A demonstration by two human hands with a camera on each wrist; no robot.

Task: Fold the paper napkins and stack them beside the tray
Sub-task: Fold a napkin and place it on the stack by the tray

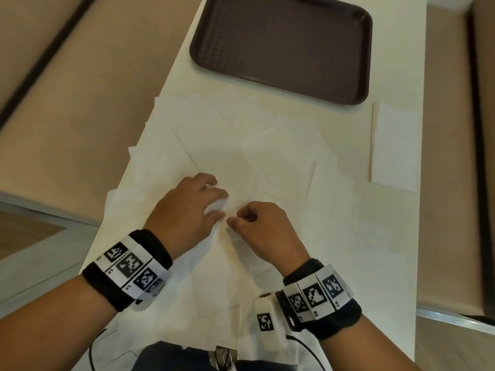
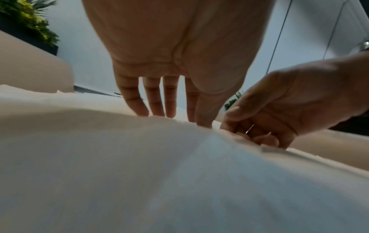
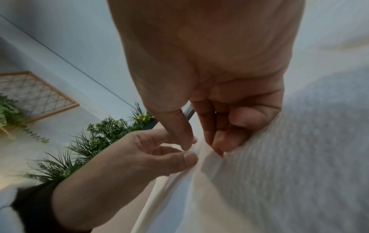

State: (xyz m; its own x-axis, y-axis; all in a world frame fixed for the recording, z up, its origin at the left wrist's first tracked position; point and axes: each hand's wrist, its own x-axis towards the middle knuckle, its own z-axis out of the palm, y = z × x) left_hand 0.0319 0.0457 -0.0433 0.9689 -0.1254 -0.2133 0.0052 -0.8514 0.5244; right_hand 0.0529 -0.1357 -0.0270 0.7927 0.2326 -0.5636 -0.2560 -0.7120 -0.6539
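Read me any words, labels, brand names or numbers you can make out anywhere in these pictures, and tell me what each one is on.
No readable words, brands or numbers.
Left wristband: black-and-white square code markers; tiny characters beside them are too small to read.
Right wristband: the same kind of markers, small print unreadable.
White device by the right wrist: one code marker, no text.
Brown tray, napkins and folded stack: no print visible.

Table [image 1: 396, 62]: long, white-topped. Carried on it: one dark brown tray [image 1: 281, 46] at the far end; loose unfolded white napkins [image 1: 241, 145] overlapped across the middle; a folded napkin stack [image 1: 393, 148] laid near the tray's right corner.
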